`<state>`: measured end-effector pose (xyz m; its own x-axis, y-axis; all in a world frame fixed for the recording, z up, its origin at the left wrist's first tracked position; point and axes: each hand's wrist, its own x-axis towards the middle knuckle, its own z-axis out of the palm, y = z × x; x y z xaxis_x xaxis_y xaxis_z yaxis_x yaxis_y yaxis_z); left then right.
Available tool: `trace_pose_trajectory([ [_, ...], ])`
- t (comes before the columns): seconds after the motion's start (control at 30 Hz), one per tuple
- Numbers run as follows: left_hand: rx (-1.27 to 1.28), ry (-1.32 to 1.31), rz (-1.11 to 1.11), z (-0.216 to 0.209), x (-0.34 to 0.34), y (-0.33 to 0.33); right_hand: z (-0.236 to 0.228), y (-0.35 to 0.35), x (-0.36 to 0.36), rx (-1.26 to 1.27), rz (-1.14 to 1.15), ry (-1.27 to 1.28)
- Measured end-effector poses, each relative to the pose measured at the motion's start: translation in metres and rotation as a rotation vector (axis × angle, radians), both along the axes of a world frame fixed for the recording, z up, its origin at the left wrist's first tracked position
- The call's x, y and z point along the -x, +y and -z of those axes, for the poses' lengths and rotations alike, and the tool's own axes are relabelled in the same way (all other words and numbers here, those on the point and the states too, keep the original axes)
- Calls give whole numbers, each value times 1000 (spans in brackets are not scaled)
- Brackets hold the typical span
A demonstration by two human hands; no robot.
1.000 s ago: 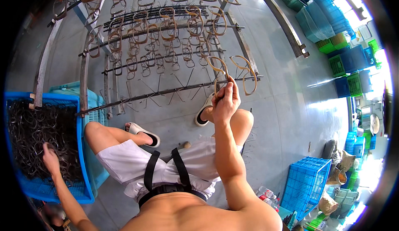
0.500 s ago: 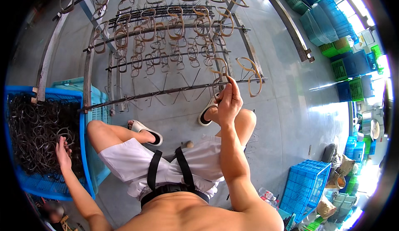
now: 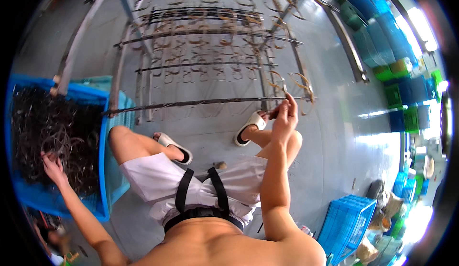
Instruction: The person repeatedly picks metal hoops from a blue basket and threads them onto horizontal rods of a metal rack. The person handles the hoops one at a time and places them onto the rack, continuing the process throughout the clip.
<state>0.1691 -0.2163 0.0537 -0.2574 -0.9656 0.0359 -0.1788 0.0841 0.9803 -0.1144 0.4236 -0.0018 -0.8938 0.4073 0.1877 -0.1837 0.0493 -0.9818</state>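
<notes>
My left hand point(image 3: 54, 169) is in a blue crate point(image 3: 102, 165) at the left, its fingers slightly apart and touching a tangle of thin dark curved loops point(image 3: 62, 127). Whether one is between the fingers is blurred, but none is plainly gripped. My right hand point(image 3: 286, 117) is raised at the right end of the rack's nearest crossbar point(image 3: 191, 103). Its thumb and fingers are pinched on a tan figure-eight loop point(image 3: 276, 83) at the bar. Another tan loop point(image 3: 304, 86) hangs just right of it, at the bar's end.
Rows of similar tan loops point(image 3: 198, 38) hang on the metal rack's farther bars. A pale teal crate point(image 3: 125, 122) stands against the blue one. My legs straddle the floor before the rack. An upright blue crate point(image 3: 346, 225) stands lower right; blue and green crates point(image 3: 406, 82) line the right side.
My left hand has moved left and deeper among the dark loops. The right hand stays by the bar's right end with the tan loop. The whole view has shifted a little.
</notes>
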Motion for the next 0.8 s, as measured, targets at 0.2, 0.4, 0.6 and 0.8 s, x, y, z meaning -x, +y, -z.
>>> trace_pose_trajectory([
  [0.2, -148, 432, 205, -21, 13, 66, -59, -115, -57, -697, -10, 270],
  [0.4, -272, 337, 502, -47, 44, 182, -65, -271, -115, -29, -1159, -20],
  [0.6, -206, 148, 643, -26, 54, 227, -30, -249, -107, 234, -1097, -142],
  [0.8, -490, 187, 924, -24, 83, 264, -34, -181, -82, 104, -1447, -152],
])
